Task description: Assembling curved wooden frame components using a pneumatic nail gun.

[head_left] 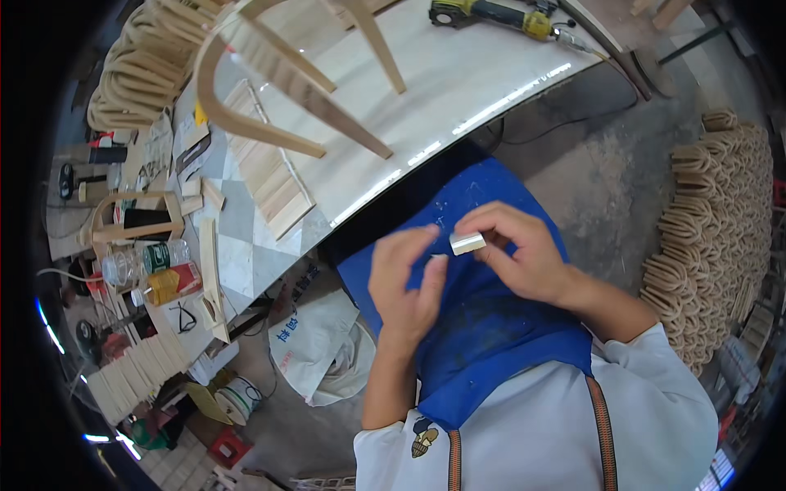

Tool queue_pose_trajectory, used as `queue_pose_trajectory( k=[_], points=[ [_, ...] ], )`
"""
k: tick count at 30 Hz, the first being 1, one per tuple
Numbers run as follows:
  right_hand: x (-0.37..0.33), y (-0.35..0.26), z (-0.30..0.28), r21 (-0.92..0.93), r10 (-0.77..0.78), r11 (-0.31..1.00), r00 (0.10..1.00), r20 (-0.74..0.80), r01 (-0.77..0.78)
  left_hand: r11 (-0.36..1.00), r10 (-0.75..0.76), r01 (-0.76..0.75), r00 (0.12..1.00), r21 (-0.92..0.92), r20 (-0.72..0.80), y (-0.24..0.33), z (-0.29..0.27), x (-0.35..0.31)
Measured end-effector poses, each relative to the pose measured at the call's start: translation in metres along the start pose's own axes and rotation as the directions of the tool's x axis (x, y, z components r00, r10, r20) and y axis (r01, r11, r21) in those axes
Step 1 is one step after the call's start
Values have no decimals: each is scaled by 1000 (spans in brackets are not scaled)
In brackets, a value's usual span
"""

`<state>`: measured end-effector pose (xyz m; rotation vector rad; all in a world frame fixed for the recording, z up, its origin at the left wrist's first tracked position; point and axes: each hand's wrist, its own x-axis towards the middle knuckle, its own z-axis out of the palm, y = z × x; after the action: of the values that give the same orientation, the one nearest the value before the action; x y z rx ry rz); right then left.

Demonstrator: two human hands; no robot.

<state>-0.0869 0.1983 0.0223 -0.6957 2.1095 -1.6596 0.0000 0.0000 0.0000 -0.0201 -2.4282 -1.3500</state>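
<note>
In front of my blue apron (483,327), my right hand (524,258) pinches a small block (467,244) between thumb and fingers. The block has a shiny silvery face and a pale yellowish side; its exact kind I cannot make out. My left hand (405,282) is raised just left of it, slightly blurred, with thumb and fingers apart and nothing visible between them. Both hands are over my lap, off the near edge of the pale worktable (356,176). A curved wooden chair frame (299,86) with tapered legs stands on that table, beyond my hands.
A yellow-green and black power tool (499,15) lies at the table's far right, trailing a cable. Bottles (172,282), wood offcuts (210,262) and glasses (183,317) crowd the left side. Stacked bent wooden parts (708,245) rise at the right. A white sack (319,348) sits below the table.
</note>
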Motion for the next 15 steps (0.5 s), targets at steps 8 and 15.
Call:
queue_pose_trajectory(
  k=[8,15],
  points=[
    [83,18,-63,-597,-373,753,927,-40,277,958,-139,210,936,195,-325,-25,12,85],
    [158,36,-53,-704,-441,584,886,144,405,943,-321,330,937,46,-136,-43,9,101]
  ],
)
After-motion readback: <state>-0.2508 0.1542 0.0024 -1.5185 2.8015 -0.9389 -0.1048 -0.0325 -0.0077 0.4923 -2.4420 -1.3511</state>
